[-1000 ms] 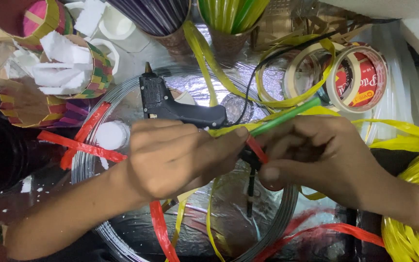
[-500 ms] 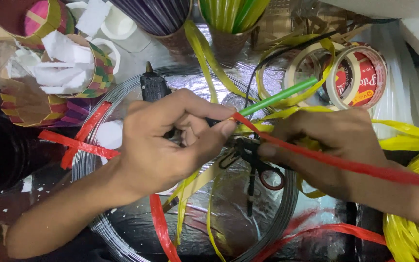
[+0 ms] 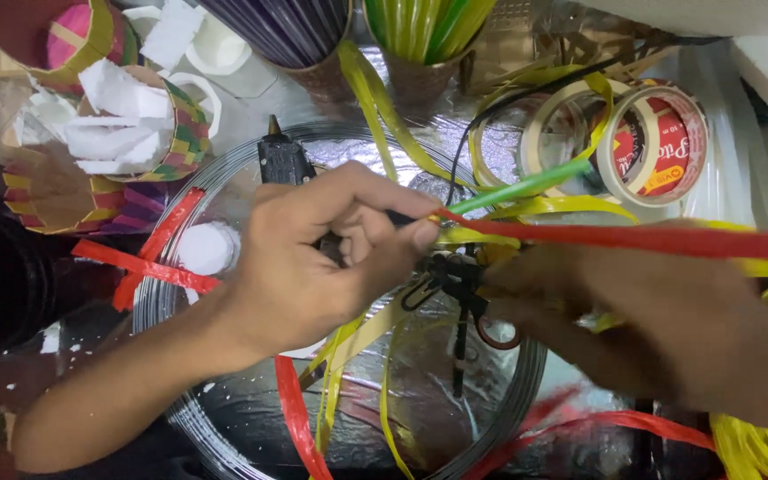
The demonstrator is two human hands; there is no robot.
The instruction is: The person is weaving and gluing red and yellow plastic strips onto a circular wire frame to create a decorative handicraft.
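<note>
In the middle of the frame the left hand (image 3: 313, 258) pinches the end of a red strip (image 3: 633, 238) by a green stick (image 3: 517, 188), while the right hand (image 3: 660, 320) grips black scissors (image 3: 455, 276), so I think a careful snip needs steady fingers.

Glossy plastic red strip (image 3: 633, 238); shiny metal wire coil (image 3: 526, 391); crinkled foil sheet (image 3: 420, 391).

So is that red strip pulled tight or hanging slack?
Tight: the red strip runs in a straight line from the left hand pinching its end out to the right edge.
</note>
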